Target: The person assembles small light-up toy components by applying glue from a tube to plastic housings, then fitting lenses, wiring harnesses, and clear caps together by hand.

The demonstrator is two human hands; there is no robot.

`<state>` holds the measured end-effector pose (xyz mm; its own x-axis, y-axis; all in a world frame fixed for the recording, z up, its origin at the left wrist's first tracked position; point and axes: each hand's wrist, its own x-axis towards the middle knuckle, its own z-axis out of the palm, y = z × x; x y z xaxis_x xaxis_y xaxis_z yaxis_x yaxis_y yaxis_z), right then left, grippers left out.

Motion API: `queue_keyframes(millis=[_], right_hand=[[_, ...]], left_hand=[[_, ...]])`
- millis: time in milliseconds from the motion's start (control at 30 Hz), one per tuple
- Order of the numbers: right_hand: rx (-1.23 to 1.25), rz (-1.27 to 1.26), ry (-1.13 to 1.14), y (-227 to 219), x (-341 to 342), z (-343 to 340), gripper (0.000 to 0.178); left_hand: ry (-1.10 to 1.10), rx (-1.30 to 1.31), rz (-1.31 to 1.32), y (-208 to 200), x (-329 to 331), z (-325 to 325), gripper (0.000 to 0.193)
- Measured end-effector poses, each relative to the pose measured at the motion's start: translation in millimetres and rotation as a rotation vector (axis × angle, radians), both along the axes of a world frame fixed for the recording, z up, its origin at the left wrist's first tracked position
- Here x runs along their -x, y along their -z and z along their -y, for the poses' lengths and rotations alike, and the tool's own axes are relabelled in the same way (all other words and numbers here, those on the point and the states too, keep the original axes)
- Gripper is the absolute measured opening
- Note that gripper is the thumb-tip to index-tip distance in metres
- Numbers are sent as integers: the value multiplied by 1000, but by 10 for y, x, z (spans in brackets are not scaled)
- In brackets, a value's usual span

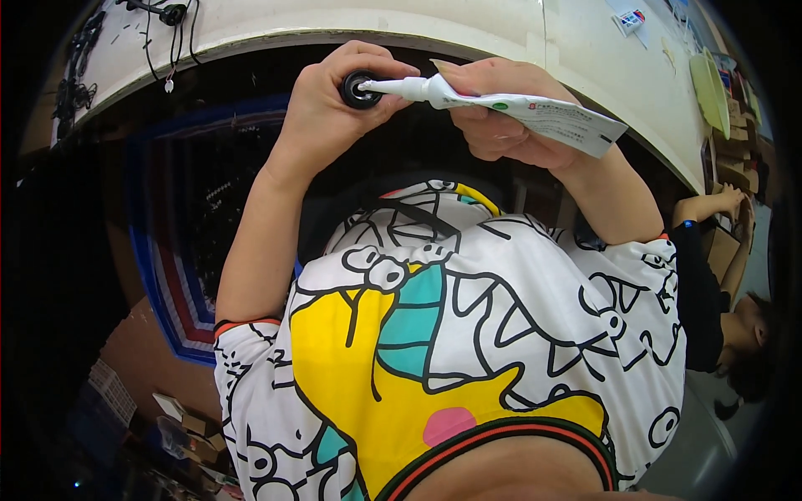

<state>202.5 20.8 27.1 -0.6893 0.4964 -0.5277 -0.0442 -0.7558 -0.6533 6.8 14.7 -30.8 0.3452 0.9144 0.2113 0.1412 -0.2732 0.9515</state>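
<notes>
My left hand [334, 104] is closed around a small black round part [359, 90] with a pale centre. In my right hand [510, 117] I grip a flattened white glue tube [535, 113] with small print on it. The tube's white nozzle [399, 86] points left and its tip sits in the centre of the black part. Both hands are held just in front of the white table edge [468, 37], above my printed shirt.
Black cables [163, 17] lie on the white table at the upper left. A small packet [631, 18] lies at the upper right. Another person in a black top [710, 292] bends over cardboard boxes [735, 159] at the right. Striped fabric [180, 284] hangs at the left.
</notes>
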Motion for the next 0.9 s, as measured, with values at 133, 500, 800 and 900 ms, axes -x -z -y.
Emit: queue_keyframes(millis=[133,500,800,900], right_hand=[[-67,56,17,46,20,28,36],[-248,275,-88,14,50,-27,24],[-210,196,-127,-47,-100,-178,26],[-125,-44,-69,-30,-223,-188,25]], left_hand=[[7,4,18,16,-2,17,22],[-30,-23,-35,56,-10,28,24],[-64,117,-10,-49,-105,-74,23],[-156,297,73,-102,-96,-91,26]])
